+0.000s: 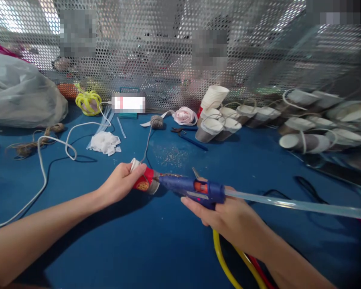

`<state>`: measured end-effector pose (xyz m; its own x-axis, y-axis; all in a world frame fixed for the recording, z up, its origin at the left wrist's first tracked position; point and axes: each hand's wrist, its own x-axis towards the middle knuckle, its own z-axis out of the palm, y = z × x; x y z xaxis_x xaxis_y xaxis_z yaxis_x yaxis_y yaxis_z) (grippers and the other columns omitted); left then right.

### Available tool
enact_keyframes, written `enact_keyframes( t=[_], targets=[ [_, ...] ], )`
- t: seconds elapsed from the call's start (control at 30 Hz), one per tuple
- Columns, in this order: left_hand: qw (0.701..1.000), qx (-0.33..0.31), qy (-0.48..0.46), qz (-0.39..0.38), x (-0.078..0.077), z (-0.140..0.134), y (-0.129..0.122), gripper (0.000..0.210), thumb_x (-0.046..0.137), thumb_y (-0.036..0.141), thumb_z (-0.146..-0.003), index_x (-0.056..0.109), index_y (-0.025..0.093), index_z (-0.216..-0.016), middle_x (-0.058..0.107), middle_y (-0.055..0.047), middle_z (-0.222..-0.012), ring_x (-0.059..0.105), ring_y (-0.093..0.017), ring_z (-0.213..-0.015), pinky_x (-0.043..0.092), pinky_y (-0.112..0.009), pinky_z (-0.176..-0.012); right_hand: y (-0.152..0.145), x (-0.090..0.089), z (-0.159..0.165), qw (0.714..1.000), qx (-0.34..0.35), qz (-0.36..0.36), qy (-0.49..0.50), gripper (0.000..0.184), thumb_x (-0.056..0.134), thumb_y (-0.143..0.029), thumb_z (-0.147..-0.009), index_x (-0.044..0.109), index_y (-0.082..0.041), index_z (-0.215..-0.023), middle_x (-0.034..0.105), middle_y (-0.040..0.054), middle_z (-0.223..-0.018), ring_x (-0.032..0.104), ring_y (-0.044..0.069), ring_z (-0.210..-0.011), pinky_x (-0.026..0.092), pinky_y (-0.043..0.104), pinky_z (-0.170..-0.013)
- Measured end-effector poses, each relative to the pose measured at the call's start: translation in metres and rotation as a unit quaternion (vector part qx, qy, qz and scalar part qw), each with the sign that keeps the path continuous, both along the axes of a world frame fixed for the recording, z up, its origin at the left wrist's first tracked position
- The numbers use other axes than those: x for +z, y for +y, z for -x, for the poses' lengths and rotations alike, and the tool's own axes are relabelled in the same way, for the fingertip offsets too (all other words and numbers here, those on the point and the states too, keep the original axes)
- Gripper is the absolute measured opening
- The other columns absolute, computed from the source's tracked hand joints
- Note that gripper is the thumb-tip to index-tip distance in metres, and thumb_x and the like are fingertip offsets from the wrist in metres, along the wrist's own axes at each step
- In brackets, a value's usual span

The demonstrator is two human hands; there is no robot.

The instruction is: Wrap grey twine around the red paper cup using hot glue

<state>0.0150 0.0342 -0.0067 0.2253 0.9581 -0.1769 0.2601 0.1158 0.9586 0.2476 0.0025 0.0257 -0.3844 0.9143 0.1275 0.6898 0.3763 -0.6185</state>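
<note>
My left hand (124, 180) is closed around a red paper cup (147, 178) lying tilted on its side, its base toward the right. Grey twine runs from under my left thumb to a small ball of twine (157, 121) farther back. My right hand (219, 210) grips a blue hot glue gun (183, 184), whose nozzle is at the cup's base end. Whether the nozzle touches the cup, I cannot tell. A long clear glue stick (289, 204) sticks out of the gun's back. A thin metal tip shows by my right fingers; the rest of it is hidden.
Wrapped cups with string handles (210, 129) stand and lie at the back right. Pliers (189, 136), pale ribbon (184, 115), white pieces (104, 143) and a white cord (42, 160) lie on the blue table (123, 249). Behind is a perforated metal screen (156, 56); a plastic bag (21, 92) sits left.
</note>
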Motion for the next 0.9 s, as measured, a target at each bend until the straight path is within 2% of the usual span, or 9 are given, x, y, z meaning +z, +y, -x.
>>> enact_keyframes(
  t=[0.07, 0.13, 0.33, 0.43, 0.57, 0.73, 0.9],
  targets=[
    [1.000, 0.006, 0.012, -0.005, 0.000, 0.000, 0.000, 0.047, 0.042, 0.053, -0.077, 0.062, 0.011, -0.067, 0.055, 0.000, -0.054, 0.041, -0.008, -0.046, 0.029, -0.020, -0.045, 0.000, -0.005, -0.001, 1.000, -0.002, -0.029, -0.006, 0.019, 0.060, -0.045, -0.068, 0.070, -0.029, -0.074, 0.066, 0.0077, -0.070, 0.059, 0.025, -0.078, 0.046, 0.036, -0.069],
    [1.000, 0.002, 0.009, -0.005, 0.001, 0.000, 0.000, 0.046, 0.043, 0.052, -0.077, 0.062, 0.011, -0.068, 0.055, 0.001, -0.054, 0.041, -0.008, -0.047, 0.029, -0.019, -0.046, -0.002, -0.008, 0.000, 0.999, 0.008, -0.044, -0.019, 0.020, 0.057, -0.045, -0.070, 0.069, -0.030, -0.075, 0.066, 0.0079, -0.077, 0.058, 0.026, -0.084, 0.045, 0.038, -0.072],
    [1.000, 0.012, 0.002, 0.009, 0.001, -0.001, 0.000, 0.046, 0.044, 0.052, -0.077, 0.061, 0.010, -0.066, 0.053, 0.000, -0.053, 0.039, -0.008, -0.046, 0.028, -0.020, -0.045, -0.003, -0.006, 0.002, 0.998, 0.024, -0.053, -0.037, 0.021, 0.054, -0.045, -0.073, 0.068, -0.029, -0.074, 0.065, 0.0081, -0.074, 0.059, 0.024, -0.079, 0.047, 0.036, -0.067],
    [1.000, 0.004, 0.004, -0.002, 0.001, -0.001, 0.000, 0.046, 0.043, 0.052, -0.077, 0.060, 0.011, -0.068, 0.053, 0.000, -0.053, 0.038, -0.008, -0.046, 0.027, -0.020, -0.044, -0.002, -0.007, 0.001, 0.992, 0.029, -0.101, -0.074, 0.019, 0.055, -0.041, -0.074, 0.069, -0.029, -0.076, 0.066, 0.0085, -0.077, 0.059, 0.026, -0.086, 0.047, 0.037, -0.072],
    [1.000, 0.013, 0.025, -0.004, 0.003, -0.001, 0.000, 0.046, 0.042, 0.053, -0.076, 0.056, 0.011, -0.062, 0.047, 0.002, -0.048, 0.033, -0.007, -0.044, 0.023, -0.020, -0.042, -0.003, -0.011, 0.001, 0.971, 0.050, -0.193, -0.134, 0.019, 0.053, -0.035, -0.077, 0.069, -0.027, -0.074, 0.067, 0.0063, -0.077, 0.060, 0.022, -0.083, 0.049, 0.034, -0.072],
    [1.000, 0.007, 0.024, -0.002, 0.005, -0.001, 0.001, 0.045, 0.041, 0.052, -0.077, 0.053, 0.012, -0.060, 0.042, 0.005, -0.048, 0.030, -0.006, -0.044, 0.022, -0.020, -0.043, -0.004, -0.014, 0.002, 0.924, 0.080, -0.336, -0.165, 0.019, 0.051, -0.025, -0.079, 0.069, -0.024, -0.072, 0.067, 0.0040, -0.075, 0.062, 0.020, -0.078, 0.049, 0.031, -0.069],
    [1.000, 0.002, 0.016, 0.001, 0.004, -0.001, 0.000, 0.044, 0.041, 0.052, -0.077, 0.055, 0.013, -0.063, 0.046, 0.004, -0.051, 0.034, -0.007, -0.046, 0.026, -0.020, -0.045, -0.004, -0.011, 0.006, 0.914, 0.075, -0.361, -0.166, 0.021, 0.050, -0.025, -0.080, 0.068, -0.025, -0.071, 0.067, 0.0037, -0.076, 0.062, 0.019, -0.076, 0.050, 0.030, -0.067]
  ],
)
